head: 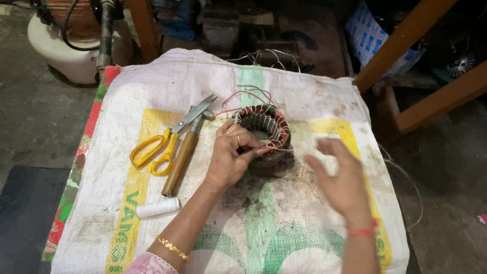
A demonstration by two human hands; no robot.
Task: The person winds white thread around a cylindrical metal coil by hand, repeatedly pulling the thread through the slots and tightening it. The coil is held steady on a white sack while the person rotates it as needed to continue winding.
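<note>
Copper-wound motor stator (pixel 262 135) sits near the woven sack's (pixel 304 244) far edge; likely heavy, rigid, windings delicate. Left hand (pixel 228 157) pinches thin wire at its rim; right hand (pixel 341 178) hovers, fingers loosely spread.

Round copper-wound motor stator (pixel 263 128), upright on white woven sack (pixel 302 94)

Dim, soft overhead light, dark background, wide-angle bending edges, slight motion blur.

Yellow scissors (pixel 159 143) and a wooden-handled tool (pixel 181 161) lie side by side near the left edge of the white sack (pixel 279 240). A small white roll (pixel 158 207) lies just below them.
</note>
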